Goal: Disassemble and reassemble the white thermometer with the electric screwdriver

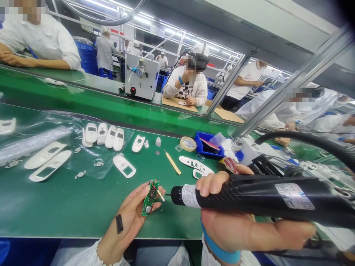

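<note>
My left hand [130, 216] pinches a small green circuit board [151, 197] with a round battery-like part and a metal cylinder on it. My right hand [222, 207] wraps around a black electric screwdriver [249, 195], held level with a white label near its nose. The thin bit points at the board's edge, very close to it, though I cannot tell whether they touch. Several white plastic device housings [91, 133] lie on a clear plastic bag [94, 166] on the green workbench belt [69, 210], left of my hands.
A yellow-handled pick [173, 162], a tape roll [188, 144] and a blue tray [208, 145] lie ahead on the belt. A metal frame post [238, 85] rises at the right. Co-workers in white sit across the line, beside a grey pneumatic unit [140, 75].
</note>
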Demonstrator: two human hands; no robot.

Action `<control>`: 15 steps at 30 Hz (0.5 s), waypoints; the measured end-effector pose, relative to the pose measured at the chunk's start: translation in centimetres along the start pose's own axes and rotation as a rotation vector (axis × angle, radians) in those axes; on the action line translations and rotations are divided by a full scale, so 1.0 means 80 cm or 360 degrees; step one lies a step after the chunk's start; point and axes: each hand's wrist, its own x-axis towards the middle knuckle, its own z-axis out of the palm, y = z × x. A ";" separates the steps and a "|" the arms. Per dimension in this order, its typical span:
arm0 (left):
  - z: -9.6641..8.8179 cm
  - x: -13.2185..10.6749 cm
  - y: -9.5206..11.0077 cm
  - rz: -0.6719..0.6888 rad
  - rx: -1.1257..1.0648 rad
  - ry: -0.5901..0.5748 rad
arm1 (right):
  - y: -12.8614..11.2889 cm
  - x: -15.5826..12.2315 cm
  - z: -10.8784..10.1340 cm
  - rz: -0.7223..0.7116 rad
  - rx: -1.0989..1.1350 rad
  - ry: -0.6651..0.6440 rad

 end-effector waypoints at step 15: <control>-0.003 0.005 0.004 -0.0127 -0.0236 0.0114 | 0.002 0.001 0.001 0.0026 -0.0014 0.0185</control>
